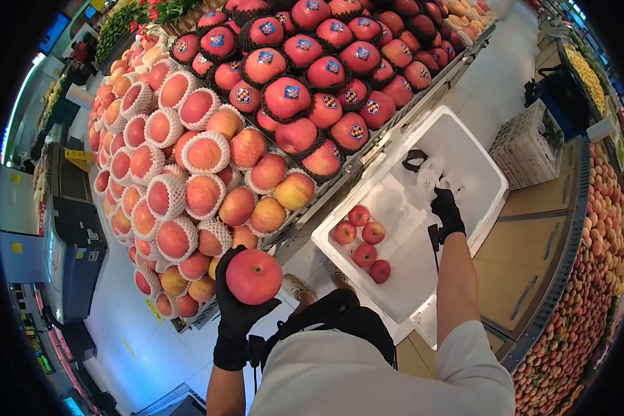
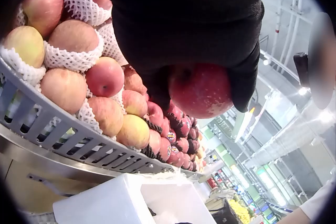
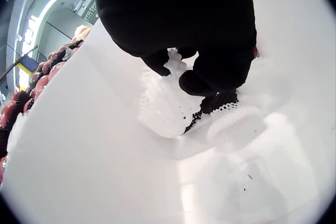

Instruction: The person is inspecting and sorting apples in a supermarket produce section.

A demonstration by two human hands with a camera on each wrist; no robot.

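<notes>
In a black glove, my left hand grips a large red apple beside the stacked fruit. The left wrist view shows fingers and thumb curled around this apple, its skin speckled pale on one side. My right hand, also gloved in black, reaches down into a white foam box. Between thumb and fingertips it pinches a white foam net sleeve. A second white net and a black net lie close by. Several small red apples sit at the box's near left.
Left of the box rises a sloped display of apples in white nets, with stickered apples in black nets behind. A slotted grey rail edges it. Right stand a white crate, wooden cabinets and a bank of small fruit.
</notes>
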